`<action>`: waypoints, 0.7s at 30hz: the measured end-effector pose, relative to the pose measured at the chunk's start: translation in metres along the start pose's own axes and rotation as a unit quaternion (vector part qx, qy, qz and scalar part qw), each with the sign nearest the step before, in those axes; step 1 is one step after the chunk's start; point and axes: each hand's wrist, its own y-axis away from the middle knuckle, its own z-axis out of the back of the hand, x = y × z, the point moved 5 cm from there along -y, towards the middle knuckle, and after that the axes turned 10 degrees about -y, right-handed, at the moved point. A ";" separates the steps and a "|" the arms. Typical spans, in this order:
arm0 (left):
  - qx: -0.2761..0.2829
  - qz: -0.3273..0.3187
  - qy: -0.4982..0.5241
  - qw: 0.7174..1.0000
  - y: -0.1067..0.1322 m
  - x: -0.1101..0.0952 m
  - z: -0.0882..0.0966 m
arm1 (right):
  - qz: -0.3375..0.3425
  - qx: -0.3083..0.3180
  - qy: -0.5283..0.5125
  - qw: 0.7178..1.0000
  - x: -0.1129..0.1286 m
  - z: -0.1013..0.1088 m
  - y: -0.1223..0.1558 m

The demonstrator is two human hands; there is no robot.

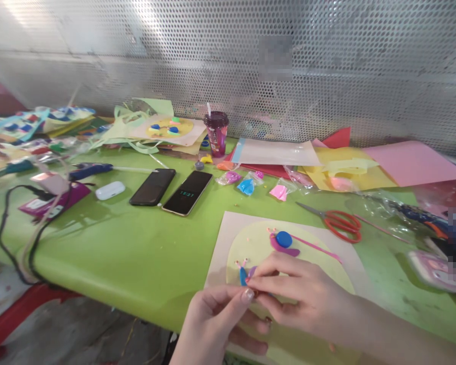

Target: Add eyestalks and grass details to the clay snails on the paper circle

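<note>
My left hand [222,317] and my right hand [304,289] meet fingertip to fingertip over the front of a white sheet [217,249]. Both pinch closed at a tiny piece mostly hidden between the fingers; I cannot make out what it is. Just behind the fingertips lies a blue clay snail body [243,275] with pale stalk eyes, a purple part beside it partly covered. Farther back on the pale yellow oval [307,237] sits a magenta clay snail [285,249] with a blue bottle cap [283,239] as its shell. A pink strip [317,247] stretches right from it.
Orange-handled scissors [342,225] lie right of the sheet. Small bags of coloured clay [246,186], two phones [188,193], an earbud case [110,190], a glue gun [91,171] and a purple cup [216,136] stand behind and left. Coloured paper [414,163] lies along the mesh wall.
</note>
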 end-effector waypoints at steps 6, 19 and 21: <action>0.007 -0.013 -0.001 1.000 -0.003 0.006 0.002 | 0.002 0.007 -0.002 1.000 0.000 0.000 -0.001; -0.009 -0.010 0.004 1.000 0.002 -0.002 -0.001 | -0.031 0.004 0.005 1.000 -0.002 0.000 -0.001; -0.012 -0.010 0.006 1.000 0.004 -0.006 -0.002 | -0.025 0.002 0.007 1.000 -0.002 -0.001 -0.001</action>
